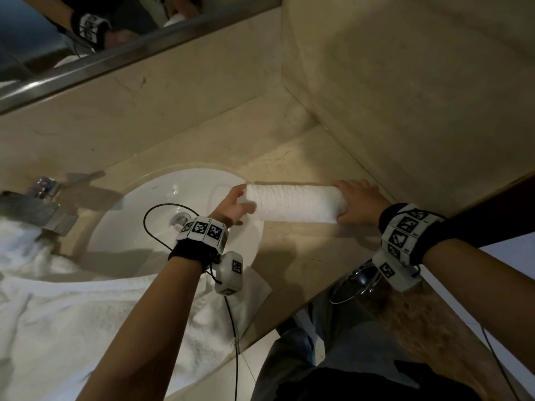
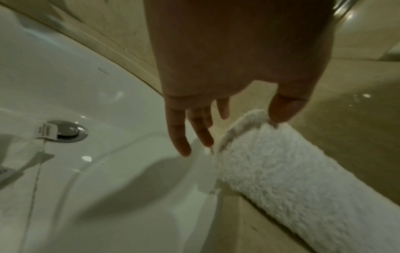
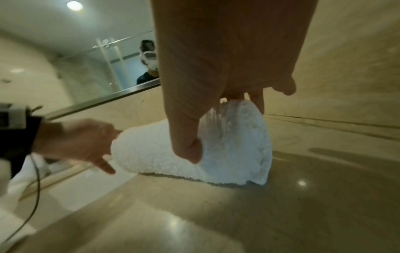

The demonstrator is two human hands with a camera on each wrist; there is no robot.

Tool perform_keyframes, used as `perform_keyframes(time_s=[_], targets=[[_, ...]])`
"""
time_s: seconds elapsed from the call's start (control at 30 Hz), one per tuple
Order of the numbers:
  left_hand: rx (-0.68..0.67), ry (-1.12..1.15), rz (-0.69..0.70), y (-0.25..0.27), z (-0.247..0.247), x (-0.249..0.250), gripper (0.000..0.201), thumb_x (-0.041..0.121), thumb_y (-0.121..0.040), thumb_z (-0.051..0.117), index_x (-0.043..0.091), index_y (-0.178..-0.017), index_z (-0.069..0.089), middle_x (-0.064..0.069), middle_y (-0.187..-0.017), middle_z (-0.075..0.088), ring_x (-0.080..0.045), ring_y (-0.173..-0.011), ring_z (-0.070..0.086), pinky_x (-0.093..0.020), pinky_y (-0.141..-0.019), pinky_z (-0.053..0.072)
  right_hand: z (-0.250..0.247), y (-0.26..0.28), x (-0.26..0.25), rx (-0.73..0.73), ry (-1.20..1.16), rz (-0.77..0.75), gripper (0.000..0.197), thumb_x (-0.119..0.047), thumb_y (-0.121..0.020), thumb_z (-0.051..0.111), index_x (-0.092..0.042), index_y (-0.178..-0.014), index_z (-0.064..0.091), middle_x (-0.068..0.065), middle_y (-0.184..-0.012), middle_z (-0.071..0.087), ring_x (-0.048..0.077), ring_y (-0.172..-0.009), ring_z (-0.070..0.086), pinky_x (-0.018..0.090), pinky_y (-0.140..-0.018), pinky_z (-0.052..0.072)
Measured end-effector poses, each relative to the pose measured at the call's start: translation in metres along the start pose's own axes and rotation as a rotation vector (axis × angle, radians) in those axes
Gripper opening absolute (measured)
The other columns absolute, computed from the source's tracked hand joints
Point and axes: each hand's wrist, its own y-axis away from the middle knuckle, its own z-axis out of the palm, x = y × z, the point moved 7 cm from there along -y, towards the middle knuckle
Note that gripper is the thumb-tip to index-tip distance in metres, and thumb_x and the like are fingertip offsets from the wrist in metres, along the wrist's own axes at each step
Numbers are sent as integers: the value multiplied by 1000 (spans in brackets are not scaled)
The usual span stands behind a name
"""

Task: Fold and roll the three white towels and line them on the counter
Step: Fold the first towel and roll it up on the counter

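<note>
rolled towel (image 1: 295,203) on counter (image 1: 304,250) | left hand (image 1: 234,206) spread, touching end | right hand (image 1: 360,205) gripping other end

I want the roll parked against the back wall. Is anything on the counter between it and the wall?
Nothing visible: bare counter lies between the rolled towel and the wall.

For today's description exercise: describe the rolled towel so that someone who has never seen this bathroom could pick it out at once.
Start at the white sink set into the beige marble counter. Just right of the basin's rim, a rolled towel lies on the counter, the left hand at one end and the right hand at the other. Unlike the loose white towels heaped in front of the sink, it is a tight cylinder.
</note>
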Motion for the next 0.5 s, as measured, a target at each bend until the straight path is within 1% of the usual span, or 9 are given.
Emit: perform_keyframes(time_s=[0.07,0.13,0.17,0.2,0.23,0.3,0.37,0.43,0.5], targets=[[175,10,37,1,-11,3,51,22,-87,61,11,-132,37,-4,-130,39,-24,-115,47,-38,-89,45,0,-1,-11,5,122,-53,94,-44,-67,65,-25,-145,17,7,-142,34,29,-132,26,52,-112,16],[347,-106,128,7,-18,13,39,28,-84,66,5,-110,46,-6,-110,45,-25,-106,50,-31,-83,41,2,-4,-23,9,169,-101,99,-43,-68,68,-25,-147,11,7,-143,33,29,-132,27,54,-112,11],[375,-167,151,11,-17,18,38,30,-82,68,6,-103,48,-5,-104,46,-24,-98,50,-28,-78,38,4,-6,-26,5,177,-116,100,-42,-69,68,-26,-148,9,6,-142,34,28,-131,30,54,-111,13],[365,-210,157,14,-12,21,43,32,-80,71,6,-104,48,-5,-103,47,-21,-95,49,-27,-77,37,5,-8,-29,2,175,-130,101,-41,-68,69,-27,-147,9,6,-141,35,28,-129,34,53,-110,17],[326,-244,161,15,-5,22,54,34,-75,75,5,-111,46,-6,-109,45,-18,-98,46,-27,-80,39,5,-9,-30,0,154,-142,101,-39,-67,70,-28,-146,9,6,-139,37,28,-125,39,51,-108,23],[251,-329,209,15,6,25,91,31,-61,85,4,-131,33,-9,-126,35,-18,-116,38,-29,-97,38,4,-12,-29,-27,49,-159,100,-32,-65,73,-29,-145,13,7,-137,40,28,-120,45,45,-102,36],[180,-384,270,11,13,30,113,29,-49,86,5,-140,23,-12,-138,27,-22,-130,28,-32,-109,29,4,-11,-22,-101,-83,-145,101,-24,-64,75,-31,-145,15,8,-137,39,29,-120,45,43,-98,42],[91,-264,224,2,12,28,111,17,-54,86,11,-142,19,-12,-143,24,-24,-136,24,-33,-110,28,4,-12,-11,-155,-176,-108,104,-18,-63,77,-31,-145,15,9,-138,39,29,-121,45,42,-97,44],[20,-61,130,-5,10,23,93,9,-69,80,17,-140,21,-12,-145,26,-26,-136,28,-36,-106,36,4,-14,-2,-160,-233,-66,105,-16,-63,79,-29,-146,17,12,-137,41,30,-121,45,40,-95,45]])
